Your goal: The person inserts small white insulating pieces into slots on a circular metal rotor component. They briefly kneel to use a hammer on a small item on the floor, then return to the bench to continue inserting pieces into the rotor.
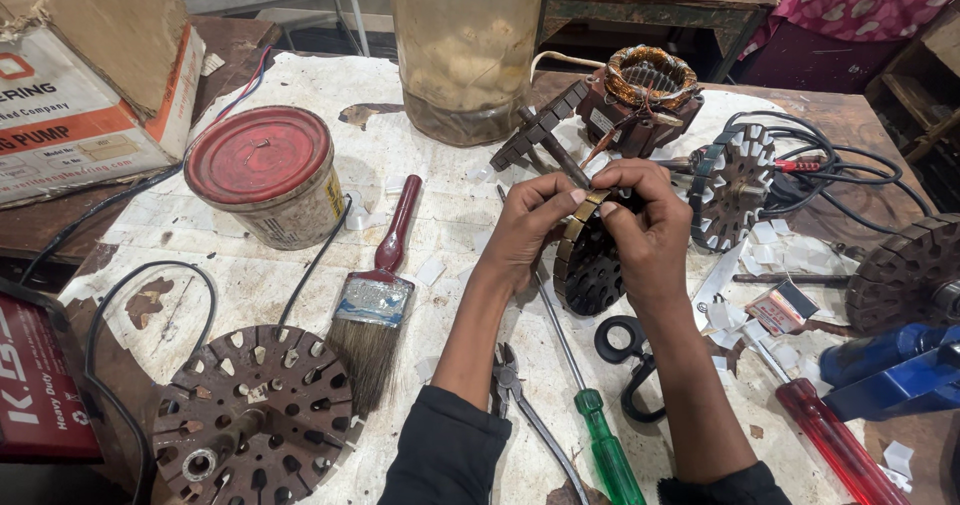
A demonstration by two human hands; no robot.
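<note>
Dark laminated-steel slotted motor core (590, 260) stands on edge near the middle of the paper-covered table (430, 155), held between a person's two bare hands. Left hand (530, 227) has its grip closed on the core's upper rim, thumb and forefinger pinched; right hand (645, 230) has its grip closed on the same rim from the other side. Just beside the left forearm lie a red-handled paintbrush (375, 300), grey pliers (520, 400) and a green-handled screwdriver (600, 445); a red-lidded tin (265, 175) sits toward the table's far left corner
</note>
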